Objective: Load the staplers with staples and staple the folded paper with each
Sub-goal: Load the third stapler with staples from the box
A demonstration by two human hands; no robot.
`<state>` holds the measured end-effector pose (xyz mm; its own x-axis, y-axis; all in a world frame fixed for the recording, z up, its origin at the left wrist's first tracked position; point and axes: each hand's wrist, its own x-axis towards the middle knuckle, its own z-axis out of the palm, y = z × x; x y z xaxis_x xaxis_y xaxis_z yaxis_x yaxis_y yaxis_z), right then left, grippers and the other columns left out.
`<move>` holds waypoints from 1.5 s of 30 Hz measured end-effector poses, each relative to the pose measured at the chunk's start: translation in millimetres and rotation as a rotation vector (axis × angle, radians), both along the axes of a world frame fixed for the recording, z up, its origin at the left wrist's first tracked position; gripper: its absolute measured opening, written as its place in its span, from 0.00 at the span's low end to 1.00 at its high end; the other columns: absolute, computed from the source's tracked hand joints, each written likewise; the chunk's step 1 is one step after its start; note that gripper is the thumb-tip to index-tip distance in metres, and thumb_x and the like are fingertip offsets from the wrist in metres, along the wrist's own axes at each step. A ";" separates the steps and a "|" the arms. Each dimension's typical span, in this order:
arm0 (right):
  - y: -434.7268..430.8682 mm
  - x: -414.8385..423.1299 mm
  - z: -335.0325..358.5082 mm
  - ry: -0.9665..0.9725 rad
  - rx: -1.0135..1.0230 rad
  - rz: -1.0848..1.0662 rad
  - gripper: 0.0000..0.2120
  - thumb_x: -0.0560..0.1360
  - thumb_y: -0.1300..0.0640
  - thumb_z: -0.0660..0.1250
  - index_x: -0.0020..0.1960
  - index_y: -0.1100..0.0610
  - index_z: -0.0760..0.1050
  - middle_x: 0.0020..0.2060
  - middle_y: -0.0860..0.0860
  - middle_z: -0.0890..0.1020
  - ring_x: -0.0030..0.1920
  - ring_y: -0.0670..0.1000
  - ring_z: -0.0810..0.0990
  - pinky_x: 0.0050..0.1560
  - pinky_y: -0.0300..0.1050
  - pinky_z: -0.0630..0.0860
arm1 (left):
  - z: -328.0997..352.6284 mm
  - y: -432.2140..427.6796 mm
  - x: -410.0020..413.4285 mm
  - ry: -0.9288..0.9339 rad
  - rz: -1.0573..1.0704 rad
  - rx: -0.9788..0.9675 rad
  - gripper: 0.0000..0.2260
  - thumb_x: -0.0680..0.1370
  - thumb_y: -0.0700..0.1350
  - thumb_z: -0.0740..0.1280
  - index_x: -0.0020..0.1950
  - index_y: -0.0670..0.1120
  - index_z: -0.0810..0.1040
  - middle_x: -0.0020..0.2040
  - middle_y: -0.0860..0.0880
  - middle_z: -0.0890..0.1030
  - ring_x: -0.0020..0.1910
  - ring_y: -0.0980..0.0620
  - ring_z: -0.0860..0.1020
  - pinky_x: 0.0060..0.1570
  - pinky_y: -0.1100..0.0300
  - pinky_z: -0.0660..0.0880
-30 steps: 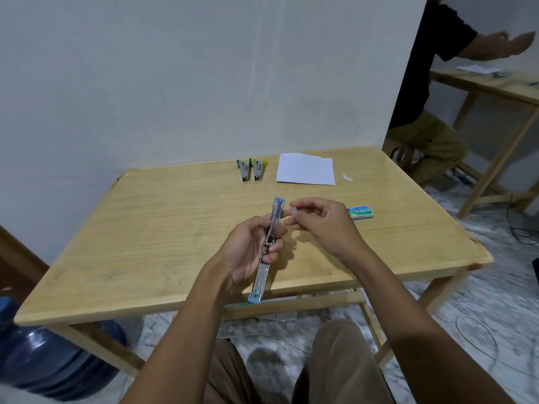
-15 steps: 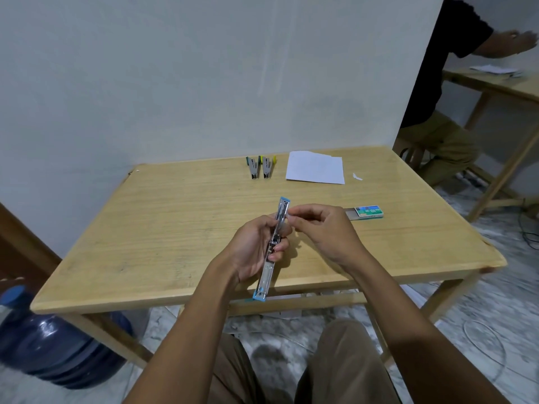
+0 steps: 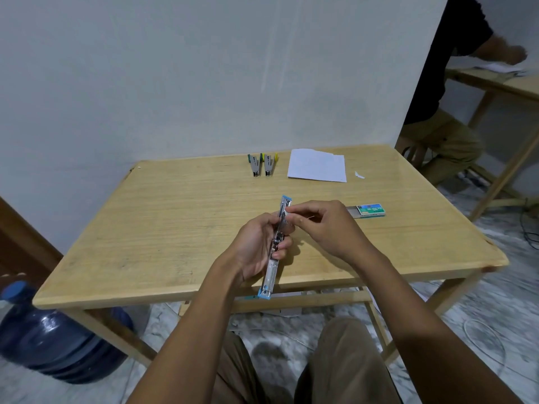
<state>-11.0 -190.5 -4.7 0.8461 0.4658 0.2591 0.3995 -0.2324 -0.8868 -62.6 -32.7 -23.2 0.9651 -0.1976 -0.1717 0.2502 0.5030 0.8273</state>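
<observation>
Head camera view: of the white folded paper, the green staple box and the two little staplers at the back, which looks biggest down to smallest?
1. Folded paper, clearly largest.
2. Staple box, though it lies nearer the camera, which flatters it.
3. Green stapler and yellow stapler: they look alike in size, so no ranking between them.

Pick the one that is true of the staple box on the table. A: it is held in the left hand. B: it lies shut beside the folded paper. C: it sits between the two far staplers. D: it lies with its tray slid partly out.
D: the staple box lies on the table to the right of the hands, its grey inner tray showing past the green sleeve.
</observation>
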 end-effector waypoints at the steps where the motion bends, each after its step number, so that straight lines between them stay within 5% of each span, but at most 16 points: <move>1: 0.2 -0.3 -1.2 -0.014 -0.004 -0.007 0.07 0.74 0.56 0.74 0.52 0.49 0.85 0.43 0.42 0.86 0.45 0.39 0.83 0.49 0.34 0.78 | -0.5 -1.1 -0.2 0.003 0.008 0.004 0.11 0.82 0.43 0.50 0.55 0.43 0.70 0.37 0.48 0.70 0.29 0.54 0.66 0.24 0.64 0.62; 6: 1.1 -3.6 -10.9 -0.093 -0.026 -0.039 0.07 0.75 0.54 0.73 0.50 0.45 0.85 0.43 0.40 0.85 0.43 0.39 0.79 0.40 0.31 0.69 | -2.9 -6.5 -0.1 -0.004 0.071 -0.005 0.14 0.82 0.43 0.50 0.59 0.41 0.72 0.37 0.48 0.70 0.29 0.54 0.65 0.23 0.64 0.62; 14: 4.6 -8.9 -24.8 -0.201 0.074 -0.082 0.10 0.75 0.62 0.73 0.54 0.53 0.85 0.46 0.40 0.82 0.52 0.44 0.80 0.52 0.35 0.74 | -2.8 -13.0 -1.0 -0.012 0.110 -0.086 0.13 0.82 0.42 0.50 0.54 0.43 0.75 0.39 0.47 0.70 0.27 0.54 0.66 0.24 0.63 0.60; 20: 5.5 -8.0 -29.6 -0.282 0.026 -0.113 0.12 0.74 0.64 0.72 0.55 0.52 0.84 0.45 0.41 0.81 0.52 0.35 0.74 0.51 0.25 0.66 | -2.5 -13.2 -0.5 -0.010 0.108 -0.088 0.14 0.83 0.42 0.50 0.59 0.42 0.74 0.38 0.46 0.71 0.28 0.54 0.67 0.24 0.63 0.61; 27: 5.2 -9.7 -26.9 -0.224 0.109 -0.100 0.11 0.75 0.64 0.72 0.55 0.52 0.84 0.48 0.43 0.81 0.55 0.43 0.78 0.51 0.32 0.73 | -1.4 -14.1 0.0 -0.016 0.121 -0.096 0.14 0.83 0.41 0.49 0.56 0.42 0.74 0.39 0.46 0.71 0.28 0.54 0.67 0.24 0.63 0.61; 31: 6.6 -12.2 -31.7 -0.242 0.158 -0.141 0.10 0.75 0.64 0.72 0.54 0.56 0.85 0.48 0.47 0.83 0.54 0.45 0.81 0.54 0.36 0.75 | -1.1 -14.6 0.6 -0.013 0.125 -0.096 0.15 0.82 0.42 0.50 0.63 0.40 0.72 0.39 0.47 0.71 0.28 0.54 0.66 0.25 0.63 0.60; 38: 10.5 -16.0 -29.9 -0.254 0.262 -0.190 0.09 0.74 0.66 0.72 0.54 0.60 0.84 0.48 0.52 0.84 0.52 0.42 0.82 0.54 0.32 0.75 | -0.3 -15.5 0.4 -0.021 0.116 -0.102 0.13 0.83 0.43 0.51 0.56 0.42 0.75 0.38 0.47 0.71 0.27 0.54 0.67 0.25 0.63 0.60; 45: 8.1 -12.3 -30.0 -0.304 0.190 -0.169 0.09 0.74 0.65 0.73 0.53 0.58 0.85 0.47 0.51 0.84 0.51 0.43 0.81 0.50 0.33 0.75 | -0.2 -14.9 0.3 -0.031 0.101 -0.088 0.14 0.83 0.43 0.51 0.60 0.42 0.74 0.39 0.47 0.70 0.29 0.54 0.67 0.25 0.63 0.61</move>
<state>-23.3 -182.4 -34.7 0.7783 0.2460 0.5777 0.6205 -0.1604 -0.7676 -62.3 -47.7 -23.4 0.9854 -0.1124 -0.1281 0.1700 0.5951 0.7854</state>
